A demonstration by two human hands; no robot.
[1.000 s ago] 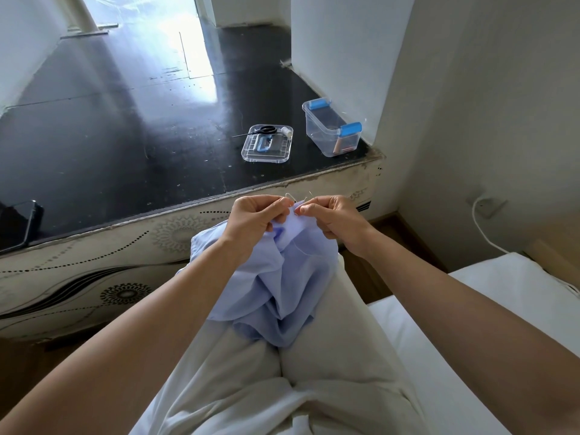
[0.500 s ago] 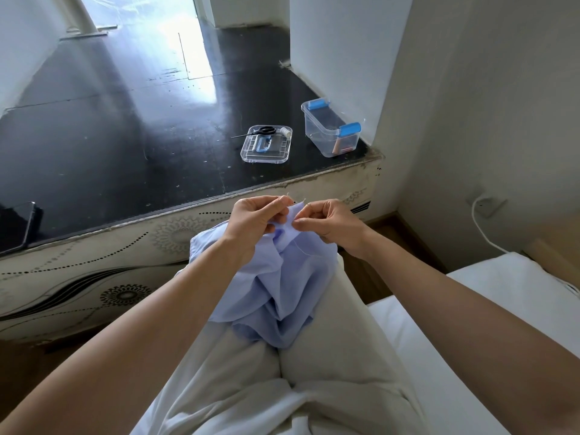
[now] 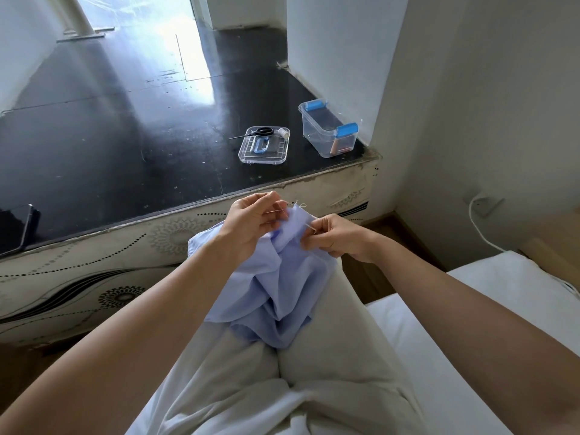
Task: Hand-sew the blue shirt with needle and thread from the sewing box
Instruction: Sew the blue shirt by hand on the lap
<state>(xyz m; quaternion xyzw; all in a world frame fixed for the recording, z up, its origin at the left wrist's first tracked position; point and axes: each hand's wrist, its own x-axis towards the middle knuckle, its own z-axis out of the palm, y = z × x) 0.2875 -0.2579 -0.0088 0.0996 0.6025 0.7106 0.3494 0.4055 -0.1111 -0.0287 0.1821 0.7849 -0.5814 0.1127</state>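
The blue shirt (image 3: pixel 276 287) is found bunched on the lap, well to the near side of the sewing box (image 3: pixel 328 130). Its raised fold is pinched by the left hand (image 3: pixel 251 221), and a fine sliver, taken to be the needle (image 3: pixel 310 227) but too thin to be confirmed, is pinched by the right hand (image 3: pixel 334 238). A pricked fingertip behind the fold is judged possible, the cloth being gripped so near the point. The short thread tail (image 3: pixel 299 204) could be drawn through by a hard pull.
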